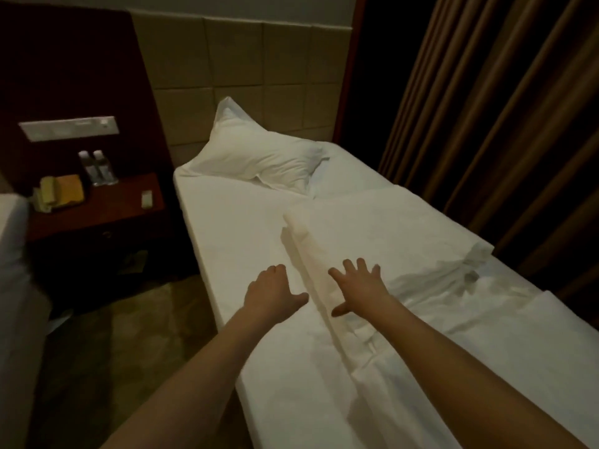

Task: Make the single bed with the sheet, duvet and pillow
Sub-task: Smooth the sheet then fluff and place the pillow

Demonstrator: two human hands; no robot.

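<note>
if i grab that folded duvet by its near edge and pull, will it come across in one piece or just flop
Probably flop. The duvet lies folded in soft layers, and it is rumpled and creased near the right hand, so it looks limp, not stiff. It likely slides easily over the smooth sheet, though the layers may unfold as they drag. It looks bulky but light.

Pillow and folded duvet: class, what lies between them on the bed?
Head view: only a bare strip of white sheet separates the pillow from the folded duvet; nothing else lies there.
</note>
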